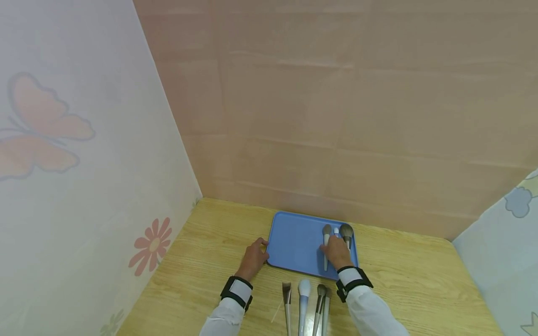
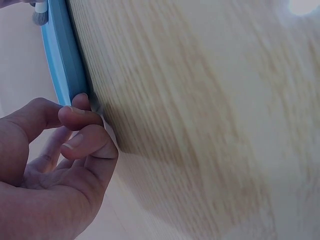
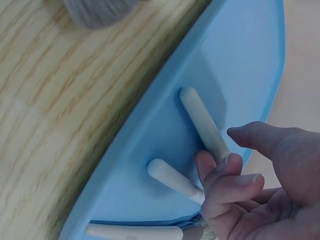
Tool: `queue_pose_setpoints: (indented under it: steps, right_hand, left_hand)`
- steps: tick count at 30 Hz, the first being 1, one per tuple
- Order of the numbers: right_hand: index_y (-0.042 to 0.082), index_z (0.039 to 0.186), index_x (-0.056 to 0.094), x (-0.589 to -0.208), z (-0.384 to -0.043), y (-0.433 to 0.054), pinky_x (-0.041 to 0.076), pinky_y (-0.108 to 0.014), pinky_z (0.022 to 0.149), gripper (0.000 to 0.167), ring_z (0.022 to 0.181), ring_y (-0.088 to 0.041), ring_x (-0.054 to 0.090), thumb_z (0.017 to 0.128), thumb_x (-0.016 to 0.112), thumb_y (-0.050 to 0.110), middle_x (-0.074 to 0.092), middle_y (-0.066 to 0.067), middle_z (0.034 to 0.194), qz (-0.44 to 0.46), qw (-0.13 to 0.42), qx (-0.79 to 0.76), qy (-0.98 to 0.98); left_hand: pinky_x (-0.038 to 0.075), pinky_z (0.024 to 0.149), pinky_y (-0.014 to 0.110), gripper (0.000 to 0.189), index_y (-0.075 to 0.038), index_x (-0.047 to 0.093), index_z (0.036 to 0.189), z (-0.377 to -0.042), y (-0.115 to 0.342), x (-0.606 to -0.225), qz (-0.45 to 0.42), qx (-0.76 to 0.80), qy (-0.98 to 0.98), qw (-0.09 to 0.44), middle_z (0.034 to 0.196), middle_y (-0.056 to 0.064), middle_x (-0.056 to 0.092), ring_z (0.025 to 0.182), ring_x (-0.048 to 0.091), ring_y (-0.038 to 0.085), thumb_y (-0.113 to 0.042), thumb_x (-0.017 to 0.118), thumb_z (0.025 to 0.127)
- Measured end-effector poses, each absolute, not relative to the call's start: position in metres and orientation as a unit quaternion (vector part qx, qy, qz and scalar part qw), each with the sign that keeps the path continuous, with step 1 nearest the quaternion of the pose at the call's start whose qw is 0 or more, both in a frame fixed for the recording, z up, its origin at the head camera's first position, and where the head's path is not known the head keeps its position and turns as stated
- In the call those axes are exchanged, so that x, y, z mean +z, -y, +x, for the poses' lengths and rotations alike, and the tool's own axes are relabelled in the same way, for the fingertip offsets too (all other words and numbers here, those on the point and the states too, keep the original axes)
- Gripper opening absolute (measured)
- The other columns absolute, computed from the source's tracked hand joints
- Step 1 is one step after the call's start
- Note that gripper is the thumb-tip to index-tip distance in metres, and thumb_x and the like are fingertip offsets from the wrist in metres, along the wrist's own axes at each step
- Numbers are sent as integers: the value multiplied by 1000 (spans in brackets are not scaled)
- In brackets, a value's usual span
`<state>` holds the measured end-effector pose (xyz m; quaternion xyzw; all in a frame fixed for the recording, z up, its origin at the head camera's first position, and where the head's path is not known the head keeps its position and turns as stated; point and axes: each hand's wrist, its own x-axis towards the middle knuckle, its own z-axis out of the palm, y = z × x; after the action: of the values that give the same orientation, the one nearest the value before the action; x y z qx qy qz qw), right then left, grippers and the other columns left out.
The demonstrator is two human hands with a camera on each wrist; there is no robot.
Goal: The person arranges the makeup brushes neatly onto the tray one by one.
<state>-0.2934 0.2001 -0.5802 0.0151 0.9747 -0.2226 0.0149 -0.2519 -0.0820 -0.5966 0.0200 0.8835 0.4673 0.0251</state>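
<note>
A blue tray [image 1: 294, 245] lies on the wooden table. My left hand [image 1: 253, 257] holds its left edge; in the left wrist view the bent fingers [image 2: 92, 142] meet the tray's corner. Over the tray's right part is my right hand [image 1: 337, 252], above three makeup brushes laid side by side. The leftmost brush [image 1: 326, 254] has its pale handle [image 3: 205, 122] between my thumb and bent fingers, with the thumb held apart from it. A small middle brush [image 1: 336, 230] is partly hidden under the hand. Along the right rim lies a fuller dark brush [image 1: 346, 231].
In front of the tray, several more brushes lie on the table, among them a flat dark one [image 1: 287, 293], a white-headed one [image 1: 304, 288] and a dark round one [image 1: 321, 290]. The beige back wall [image 1: 336, 140] rises behind, and a white wall [image 1: 105, 186] stands left.
</note>
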Motion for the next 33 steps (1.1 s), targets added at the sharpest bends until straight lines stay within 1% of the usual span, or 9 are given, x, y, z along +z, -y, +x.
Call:
queue_pose_setpoints:
  steps: [5, 9, 18, 21, 23, 25, 28, 30, 33]
  right_hand:
    - [-12, 88, 62, -578, -291, -201, 50, -43, 57, 33, 63, -29, 62, 85, 73, 18, 65, -21, 76, 8, 0, -209, -978]
    - [-8, 79, 61, -570, -286, -202, 47, -42, 55, 31, 58, -26, 59, 87, 71, 20, 62, -16, 68, -1, -15, -219, -976]
    - [11, 51, 40, -548, -264, -207, 28, -26, 44, 47, 41, -12, 35, 91, 64, 16, 33, 4, 47, 8, -15, -261, -965]
    - [14, 48, 37, -540, -255, -208, 23, -24, 42, 50, 39, -9, 30, 91, 63, 13, 29, 7, 44, 18, -10, -288, -957]
    - [12, 49, 40, -536, -249, -209, 22, -24, 42, 48, 40, -9, 29, 91, 63, 13, 31, 5, 44, 24, -9, -296, -955]
    - [4, 55, 50, -531, -244, -210, 29, -25, 42, 39, 43, -9, 37, 91, 64, 13, 44, 2, 48, 26, -12, -295, -955]
    - [-8, 76, 63, -526, -236, -212, 41, -30, 46, 27, 48, -13, 49, 91, 65, 15, 60, -9, 60, 21, -16, -292, -956]
    - [-13, 90, 65, -522, -231, -212, 46, -33, 50, 28, 51, -16, 55, 91, 65, 15, 67, -15, 69, 12, -19, -291, -957]
    - [-13, 96, 64, -516, -224, -213, 43, -32, 48, 30, 50, -16, 54, 92, 63, 17, 66, -14, 69, 13, -11, -297, -955]
  left_hand:
    - [31, 50, 23, 36, 4, 60, 120, -252, 81, -595, 17, 469, -883, 31, 61, -4, 43, 54, 39, 10, 4, 62, 83]
    - [31, 50, 23, 36, 3, 60, 120, -254, 80, -596, 12, 468, -883, 35, 62, -4, 43, 53, 38, 10, 3, 61, 84]
    - [31, 50, 24, 36, 3, 60, 120, -255, 79, -596, 7, 472, -881, 45, 62, -3, 43, 54, 39, 11, 2, 61, 84]
    - [31, 50, 24, 35, 2, 60, 120, -255, 79, -596, 9, 471, -881, 41, 62, -3, 42, 54, 39, 11, 2, 61, 85]
    - [31, 50, 24, 35, 1, 60, 120, -256, 80, -596, 9, 467, -883, 42, 62, -3, 43, 54, 38, 11, 1, 62, 85]
    - [31, 50, 24, 35, 1, 60, 120, -257, 80, -597, 11, 463, -885, 40, 63, -3, 43, 53, 38, 10, 1, 62, 85]
    - [31, 50, 23, 35, 1, 60, 120, -258, 80, -597, 11, 460, -887, 40, 64, -3, 44, 53, 37, 10, 2, 61, 85]
    - [31, 50, 23, 35, 2, 60, 120, -257, 80, -598, 12, 458, -888, 36, 65, -2, 45, 53, 37, 10, 2, 62, 85]
    - [31, 50, 23, 34, 2, 60, 119, -256, 79, -597, 11, 456, -889, 33, 65, -1, 47, 52, 37, 10, 3, 62, 84]
